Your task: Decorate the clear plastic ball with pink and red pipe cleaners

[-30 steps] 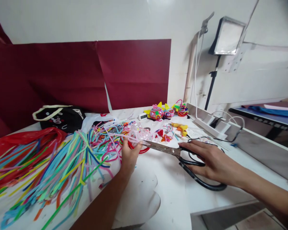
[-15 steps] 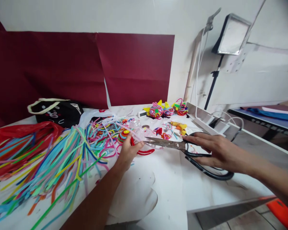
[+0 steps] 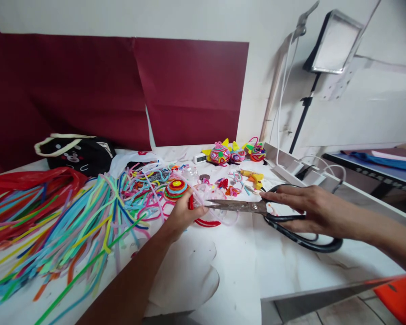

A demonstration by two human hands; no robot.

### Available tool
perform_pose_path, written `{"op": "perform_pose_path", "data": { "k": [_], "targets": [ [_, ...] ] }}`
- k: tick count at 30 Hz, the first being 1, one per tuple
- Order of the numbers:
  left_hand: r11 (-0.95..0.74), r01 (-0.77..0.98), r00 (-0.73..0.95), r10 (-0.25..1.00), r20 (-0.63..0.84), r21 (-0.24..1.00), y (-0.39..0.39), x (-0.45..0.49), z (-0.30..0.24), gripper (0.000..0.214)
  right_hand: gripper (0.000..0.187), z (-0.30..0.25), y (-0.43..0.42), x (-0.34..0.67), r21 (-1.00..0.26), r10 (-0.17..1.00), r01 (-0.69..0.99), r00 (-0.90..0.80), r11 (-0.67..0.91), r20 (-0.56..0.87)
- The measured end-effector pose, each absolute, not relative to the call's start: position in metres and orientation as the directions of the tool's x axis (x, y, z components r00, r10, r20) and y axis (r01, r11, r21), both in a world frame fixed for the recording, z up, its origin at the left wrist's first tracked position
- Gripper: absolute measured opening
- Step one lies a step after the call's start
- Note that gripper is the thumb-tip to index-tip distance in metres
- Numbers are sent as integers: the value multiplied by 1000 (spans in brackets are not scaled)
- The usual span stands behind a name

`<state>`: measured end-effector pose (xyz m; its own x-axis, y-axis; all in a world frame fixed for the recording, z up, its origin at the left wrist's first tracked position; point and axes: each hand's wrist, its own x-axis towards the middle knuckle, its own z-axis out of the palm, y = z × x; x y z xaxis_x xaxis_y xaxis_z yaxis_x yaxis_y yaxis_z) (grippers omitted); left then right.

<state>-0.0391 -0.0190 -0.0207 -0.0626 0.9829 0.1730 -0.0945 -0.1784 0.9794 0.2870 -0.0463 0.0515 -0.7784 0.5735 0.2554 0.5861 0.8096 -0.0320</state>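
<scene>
My right hand [image 3: 307, 210] is wrapped around the black handles of large scissors [image 3: 253, 206], whose dark blades point left. The blade tips reach the fingers of my left hand [image 3: 182, 214], which are closed on a pale pink pipe cleaner [image 3: 199, 196]. A red pipe cleaner [image 3: 208, 223] curves out beside those fingers; whether they grip it too I cannot tell. Just behind my left hand is a round disc [image 3: 175, 189] striped in coloured rings with a yellow centre. Its lower edge is partly hidden by my hand.
Long loose pipe cleaners [image 3: 88, 225] spread over the left of the table by a red plastic bag [image 3: 71, 178]. Behind stands a black bag [image 3: 81, 155]. Decorated balls [image 3: 219, 153] and a yellow glue gun [image 3: 253, 177] lie further back. A power strip [image 3: 291, 171] runs along the right.
The view has shifted slightly. My left hand has turned or moved a little, so more of the striped disc shows. The scissors stay close to my left fingers.
</scene>
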Motion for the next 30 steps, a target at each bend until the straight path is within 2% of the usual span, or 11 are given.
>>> {"op": "perform_pose_path", "data": {
  "k": [4,7,13,17,23,30],
  "targets": [
    [-154,-14,100,983,155,988,-20,-42,-17,45,56,54,-45,290,-6,563,580,-788,815,250],
    [-150,15,99,984,148,989,-20,-43,-16,50,56,56,-44,291,29,542,567,-799,823,260],
    [-108,47,135,986,100,993,-17,-47,-22,71,54,57,-41,291,83,475,512,-838,855,270],
    [-111,56,120,987,103,992,-16,-49,-24,80,54,57,-40,292,99,472,513,-837,852,276],
    [-79,79,83,994,72,994,-15,-50,-24,87,53,57,-40,292,114,470,520,-830,846,300],
    [-106,68,87,991,100,992,-14,-49,-24,92,52,57,-41,292,139,457,514,-835,846,307]
  ]
}}
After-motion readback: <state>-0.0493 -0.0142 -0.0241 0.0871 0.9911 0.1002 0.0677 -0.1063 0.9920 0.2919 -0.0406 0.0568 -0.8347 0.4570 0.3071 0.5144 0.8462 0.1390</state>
